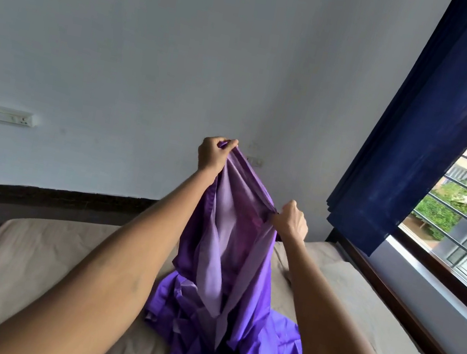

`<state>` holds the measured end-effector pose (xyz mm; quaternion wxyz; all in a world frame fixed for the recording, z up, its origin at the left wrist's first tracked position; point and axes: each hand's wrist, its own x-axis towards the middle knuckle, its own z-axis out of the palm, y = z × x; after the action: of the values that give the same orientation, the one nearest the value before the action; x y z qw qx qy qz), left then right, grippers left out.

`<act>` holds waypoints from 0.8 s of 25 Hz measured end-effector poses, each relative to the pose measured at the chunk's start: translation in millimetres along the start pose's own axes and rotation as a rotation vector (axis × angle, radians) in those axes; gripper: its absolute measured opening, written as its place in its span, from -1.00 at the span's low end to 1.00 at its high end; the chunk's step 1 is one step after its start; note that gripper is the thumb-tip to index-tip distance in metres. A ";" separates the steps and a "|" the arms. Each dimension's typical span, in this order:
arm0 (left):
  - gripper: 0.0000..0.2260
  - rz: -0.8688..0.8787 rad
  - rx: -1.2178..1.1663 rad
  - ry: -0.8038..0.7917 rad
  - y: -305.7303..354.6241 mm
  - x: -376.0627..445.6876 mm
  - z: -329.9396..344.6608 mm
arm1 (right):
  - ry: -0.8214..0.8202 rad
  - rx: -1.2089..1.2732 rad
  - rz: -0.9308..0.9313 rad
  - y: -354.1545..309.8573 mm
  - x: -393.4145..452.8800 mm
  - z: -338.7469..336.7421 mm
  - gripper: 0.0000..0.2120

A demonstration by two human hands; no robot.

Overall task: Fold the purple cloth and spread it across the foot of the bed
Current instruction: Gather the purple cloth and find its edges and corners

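Nearest me, the loose tail of the purple cloth (225, 284) pools in folds on the bed (23, 264), because I have lifted only its top edge. My left hand (214, 154) pinches one end of that edge high up, closed on the fabric, while my right hand (291, 220) grips the edge lower and to the side, also closed. I judge this hold lets the cloth hang so I can find the corners before folding; nothing is folded yet.

the shiny purple cloth (223, 246) hangs up in the air, not folded. its bottom part sits in a messy heap on the middle of the bed (23, 264).
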<state>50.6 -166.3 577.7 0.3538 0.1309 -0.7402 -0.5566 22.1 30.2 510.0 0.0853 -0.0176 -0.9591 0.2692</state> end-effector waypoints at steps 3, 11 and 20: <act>-0.73 -0.022 0.126 0.069 -20.6 5.5 -15.6 | -0.099 0.172 0.027 6.3 9.3 -4.0 -0.81; -0.13 0.162 0.229 -0.469 -16.6 -15.2 -5.7 | -0.246 0.483 -0.299 -53.7 16.4 -34.4 -0.73; -0.86 0.169 0.059 -0.422 3.3 -11.0 17.5 | -0.079 0.288 -0.318 -40.4 4.5 -34.2 -0.90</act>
<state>47.4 -145.9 574.3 0.2325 -0.0408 -0.8221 -0.5181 24.0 13.6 560.4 0.0906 0.1569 -0.9041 0.3870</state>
